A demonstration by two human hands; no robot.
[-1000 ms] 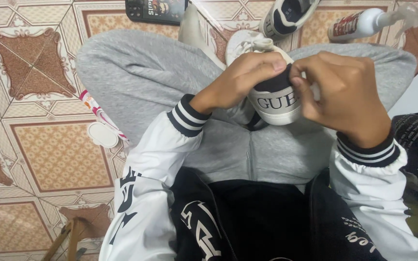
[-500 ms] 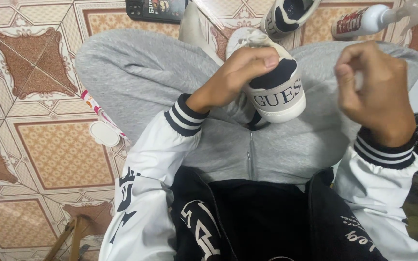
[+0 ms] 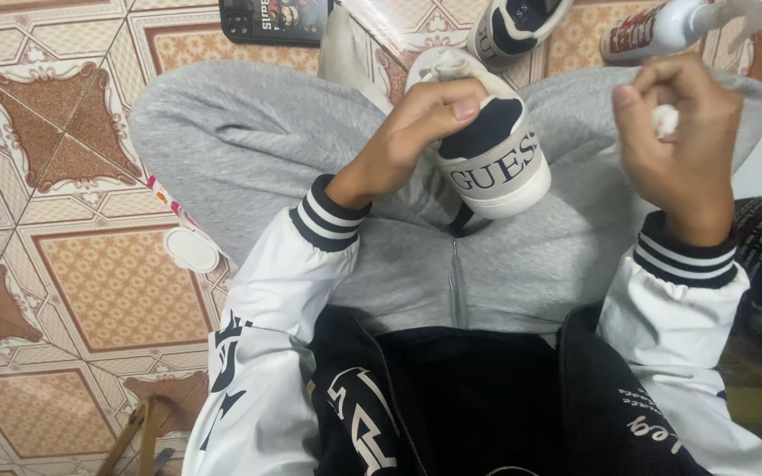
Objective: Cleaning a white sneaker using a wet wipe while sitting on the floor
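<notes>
My left hand (image 3: 412, 132) grips a white sneaker (image 3: 496, 163) with a dark heel patch, holding it heel-up over my lap in grey trousers. My right hand (image 3: 676, 145) is raised to the right of the shoe, apart from it, its fingers pinched on a small white wad (image 3: 666, 119), probably a wipe or cloth. The shoe's toe and laces point away from me and are partly hidden behind my left hand.
The second sneaker (image 3: 513, 26) lies on the patterned floor tiles at the top. A white bottle (image 3: 654, 26) lies at the top right, a dark phone (image 3: 275, 19) at the top left. A round white lid (image 3: 191, 249) and a pink-and-white tube (image 3: 165, 196) rest by my left knee.
My right hand has left the shoe's heel and lifted away to the right with the white wad. The left hand keeps hold of the sneaker, shifted slightly up.
</notes>
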